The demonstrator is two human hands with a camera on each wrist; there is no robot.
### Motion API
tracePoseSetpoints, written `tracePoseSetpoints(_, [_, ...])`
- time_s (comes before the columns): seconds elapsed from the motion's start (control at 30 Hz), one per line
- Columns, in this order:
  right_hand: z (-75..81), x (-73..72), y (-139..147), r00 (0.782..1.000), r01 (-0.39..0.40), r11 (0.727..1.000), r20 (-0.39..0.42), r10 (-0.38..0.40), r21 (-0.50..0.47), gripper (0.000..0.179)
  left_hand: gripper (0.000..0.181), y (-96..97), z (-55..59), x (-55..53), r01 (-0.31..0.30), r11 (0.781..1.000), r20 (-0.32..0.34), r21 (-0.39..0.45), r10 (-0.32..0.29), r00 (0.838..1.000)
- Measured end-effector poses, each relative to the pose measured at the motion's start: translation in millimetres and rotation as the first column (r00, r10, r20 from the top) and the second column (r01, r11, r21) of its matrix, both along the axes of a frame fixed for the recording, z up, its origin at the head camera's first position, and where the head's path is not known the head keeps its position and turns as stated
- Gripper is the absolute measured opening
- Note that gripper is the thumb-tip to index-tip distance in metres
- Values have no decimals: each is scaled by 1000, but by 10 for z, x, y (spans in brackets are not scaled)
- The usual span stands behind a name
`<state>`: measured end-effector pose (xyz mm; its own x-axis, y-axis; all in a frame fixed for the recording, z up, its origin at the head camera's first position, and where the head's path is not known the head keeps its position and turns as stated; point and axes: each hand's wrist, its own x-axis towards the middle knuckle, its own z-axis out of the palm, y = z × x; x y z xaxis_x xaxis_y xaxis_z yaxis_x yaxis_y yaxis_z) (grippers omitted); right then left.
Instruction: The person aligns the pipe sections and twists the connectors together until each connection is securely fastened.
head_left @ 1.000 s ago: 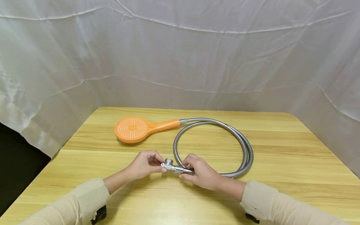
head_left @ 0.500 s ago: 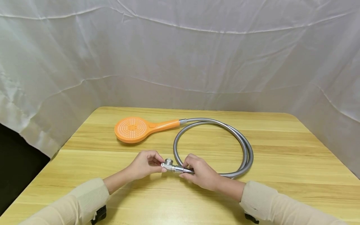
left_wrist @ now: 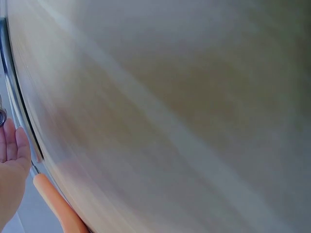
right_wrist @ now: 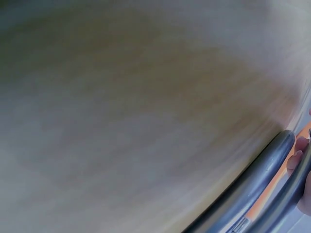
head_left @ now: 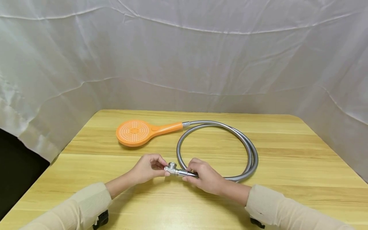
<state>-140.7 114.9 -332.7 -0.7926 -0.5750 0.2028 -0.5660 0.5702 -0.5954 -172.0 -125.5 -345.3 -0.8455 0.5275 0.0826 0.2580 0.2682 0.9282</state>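
Note:
A small chrome valve (head_left: 171, 169) with an upright side port is pinched at its left end between the thumb and fingers of my left hand (head_left: 146, 169). Its right end meets the metal end fitting of a grey shower hose (head_left: 253, 153). My right hand (head_left: 205, 177) grips that hose end with thumb and fingers. From there the hose loops round to the handle of an orange shower head (head_left: 134, 132), which lies with its nozzle face up. In the left wrist view only part of the left hand (left_wrist: 12, 160) shows at the edge; the right wrist view catches a few fingertips (right_wrist: 296, 158) behind the hose.
Everything is on a light wooden table (head_left: 287, 198). A pale cloth (head_left: 201, 64) hangs round its back and sides. Beige sleeves (head_left: 270, 204) cover both forearms, with a black strap device under each wrist. A dark gap (head_left: 17, 169) shows at the far left.
Both hands keep their hold on the valve and hose end, with only tiny shifts of the right fingers. The shower head and hose loop stay where they were.

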Motion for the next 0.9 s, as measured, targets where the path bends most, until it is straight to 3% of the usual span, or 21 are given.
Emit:
tracePoseSetpoints(0.13, [6, -2, -2, 1000, -2, 1000, 4, 2, 11, 11, 24, 1, -5, -2, 0, 1000, 3, 3, 0, 1000])
tracePoseSetpoints(0.33, [8, -9, -4, 997, 17, 1000, 76, -16, -9, 19, 23, 1, -14, -4, 1, 1000, 2, 6, -1, 1000])
tracePoseSetpoints(0.9, [22, 0, -13, 999, 16, 1000, 51, -16, 5, 21, 23, -2, -4, 0, -2, 1000, 9, 9, 2, 1000])
